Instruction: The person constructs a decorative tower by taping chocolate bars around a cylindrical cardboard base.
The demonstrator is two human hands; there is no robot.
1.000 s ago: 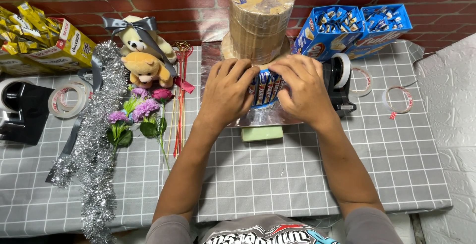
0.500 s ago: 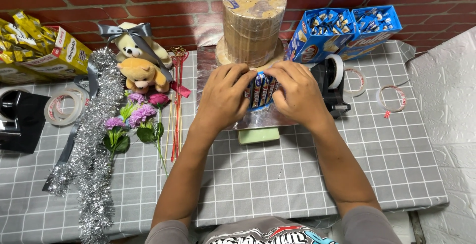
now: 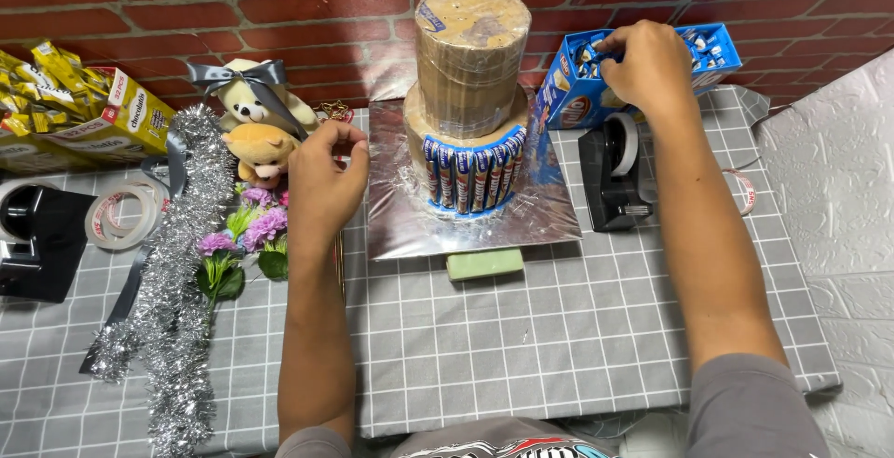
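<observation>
Our hands off tower (image 3: 470,95) now: right hand (image 3: 647,67) reaching into blue box (image 3: 582,95), fingers pinching wrapped candy; left hand (image 3: 321,183) hovering, fingers loosely curled, empty.

There is one view only, from a camera worn on the person's head, looking steeply down and forward over the checked surface (image 3: 559,346) toward the brick wall (image 3: 233,2) at 12 o'clock. It sits close: both forearms run up from the bottom edge, the left hand (image 3: 326,179) toward 11 o'clock, the right hand (image 3: 647,67) toward 1 o'clock. The surface fills nearly the whole width, and the wearer's shirt shows at 6 o'clock
</observation>
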